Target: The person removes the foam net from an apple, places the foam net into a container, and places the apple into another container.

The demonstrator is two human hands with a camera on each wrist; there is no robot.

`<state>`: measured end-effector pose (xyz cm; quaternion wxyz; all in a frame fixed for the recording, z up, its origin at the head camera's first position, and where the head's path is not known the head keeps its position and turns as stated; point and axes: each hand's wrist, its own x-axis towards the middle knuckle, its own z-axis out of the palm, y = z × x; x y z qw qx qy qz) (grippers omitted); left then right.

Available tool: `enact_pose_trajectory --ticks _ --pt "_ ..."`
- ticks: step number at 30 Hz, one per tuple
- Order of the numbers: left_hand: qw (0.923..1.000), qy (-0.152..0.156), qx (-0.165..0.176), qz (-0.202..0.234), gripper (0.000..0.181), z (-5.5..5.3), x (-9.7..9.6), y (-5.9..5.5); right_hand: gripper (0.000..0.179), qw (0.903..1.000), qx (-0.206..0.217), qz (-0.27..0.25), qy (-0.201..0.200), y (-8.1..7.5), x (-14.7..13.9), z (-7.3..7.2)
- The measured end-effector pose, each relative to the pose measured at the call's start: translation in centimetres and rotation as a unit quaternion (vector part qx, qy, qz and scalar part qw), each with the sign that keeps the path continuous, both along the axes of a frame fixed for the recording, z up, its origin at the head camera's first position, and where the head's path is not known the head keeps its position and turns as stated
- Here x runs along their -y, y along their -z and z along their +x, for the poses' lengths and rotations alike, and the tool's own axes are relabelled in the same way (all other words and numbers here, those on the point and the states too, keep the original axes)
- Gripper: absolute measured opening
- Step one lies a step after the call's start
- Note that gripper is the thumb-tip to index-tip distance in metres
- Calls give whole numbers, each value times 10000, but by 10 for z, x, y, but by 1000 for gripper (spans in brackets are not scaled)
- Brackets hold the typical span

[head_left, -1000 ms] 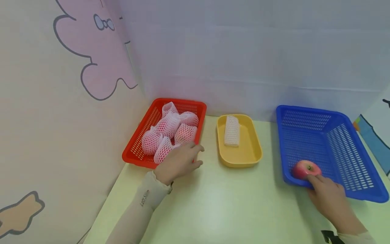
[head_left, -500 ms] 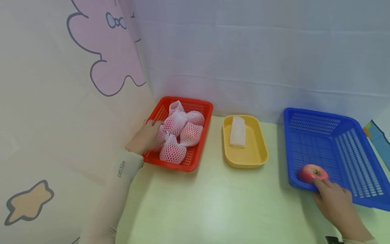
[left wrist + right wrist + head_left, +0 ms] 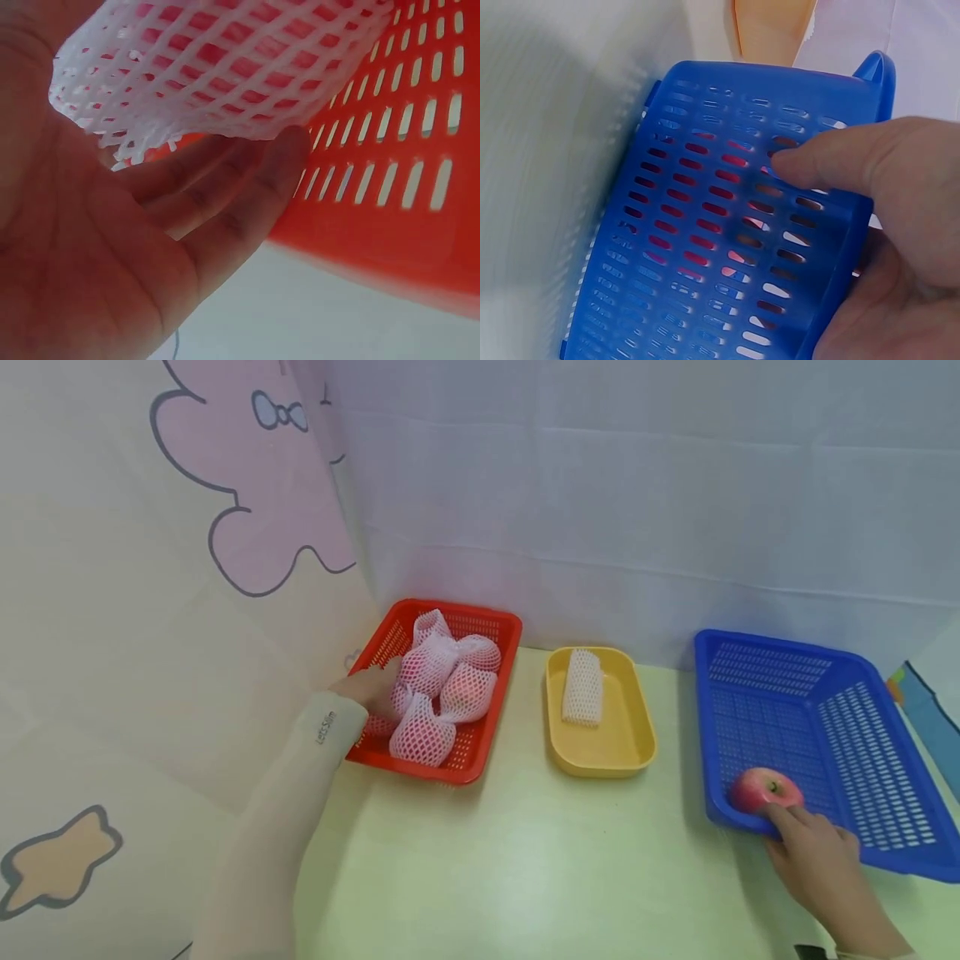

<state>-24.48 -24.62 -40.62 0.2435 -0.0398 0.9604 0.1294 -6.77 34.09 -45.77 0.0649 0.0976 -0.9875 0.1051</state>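
In the head view my left hand (image 3: 377, 683) reaches over the left side of the red basket (image 3: 498, 710), among several apples in white foam nets (image 3: 423, 735). The left wrist view shows its fingers curved under one netted apple (image 3: 225, 67), the thumb side at the upper left. My right hand (image 3: 817, 860) grips the near rim of the blue basket (image 3: 787, 646). In the right wrist view its thumb (image 3: 817, 161) presses the outer slotted wall, while the other fingers go inside, largely hidden. A bare red apple (image 3: 756, 788) lies in that basket's near left corner, right at those fingers.
Between the two baskets stands a yellow tray (image 3: 611, 747) with an empty, flattened foam net (image 3: 582, 689) in it. A pale green table (image 3: 525, 868) lies under everything. A white cloth (image 3: 637, 510) hangs behind, and a cartoon-printed wall (image 3: 150, 693) rises close on the left.
My left hand has moved from the red basket's near right corner to its left side and down among the netted apples. The right hand keeps its hold on the blue basket.
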Motion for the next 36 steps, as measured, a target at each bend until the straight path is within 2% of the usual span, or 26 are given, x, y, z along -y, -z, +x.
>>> enact_pose_trajectory --ticks 2,6,9,15,17,22,24,26,29,31,34,36 --pt "9998 -132 112 -17 135 1 -4 -4 22 10000 -68 -6 -2 0 1 1" --pt "9956 -808 453 102 141 10 -14 -17 24 9996 -277 -24 -57 0 2 2" --pt "9912 -1203 522 154 142 16 -19 -23 24 9991 -414 -26 -114 0 3 4" --pt "9941 -1014 371 140 142 16 -22 -22 22 9995 -316 16 -23 -1 3 5" --pt "9957 -852 367 59 140 15 -22 -22 22 9995 -309 25 -19 -1 3 4" --pt "9986 -331 238 -350 120 11 -20 -19 22 9996 -292 2 -62 0 3 4" --pt "9986 -238 121 -447 113 11 -16 -21 23 9996 -268 1 -60 1 3 4" --pt "9988 -251 16 -422 112 14 -12 -27 23 9997 -258 25 -44 1 3 3" --pt "9988 -210 -205 -391 108 23 -7 -46 24 9996 -269 54 -33 2 3 2" --pt "9987 -52 -348 -368 106 32 -5 -60 24 9996 -258 67 -28 2 3 2" --pt "9972 352 -606 -252 103 44 -4 -76 24 9997 -215 77 -4 2 4 3" --pt "9951 640 -759 43 99 51 -8 -83 25 9998 -175 94 34 1 3 3"
